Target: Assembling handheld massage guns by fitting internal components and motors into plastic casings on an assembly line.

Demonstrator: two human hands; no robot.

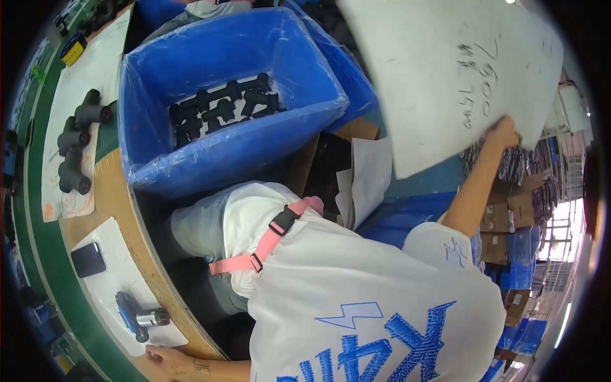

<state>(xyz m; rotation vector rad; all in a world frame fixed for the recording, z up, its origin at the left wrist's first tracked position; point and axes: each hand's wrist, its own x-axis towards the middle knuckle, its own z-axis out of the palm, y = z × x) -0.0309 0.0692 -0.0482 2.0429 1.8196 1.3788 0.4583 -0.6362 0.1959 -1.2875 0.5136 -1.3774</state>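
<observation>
A large white sheet of card (433,83) with dark handwriting hangs tilted at the upper right. My right hand (505,132) is closed on its edge, with that arm stretched out. My left hand (159,361) rests at the worktable's near edge, lower left, its fingers mostly hidden. Just beyond it a T-shaped handheld device (137,318), blue and black with a silver cylinder, lies on a white sheet (118,267). Inside a plastic-lined blue bin (232,149), several black T-shaped parts (219,109) lie in rows on a white layer.
Along the worktable (108,191) lie a black phone (88,260), several dark T-shaped housings (74,172) and a roll of tape (73,49). White sheets (370,172) stand beside the bin. Cardboard boxes (495,218) are stacked at the right. Part of another person (219,7) shows beyond the bin.
</observation>
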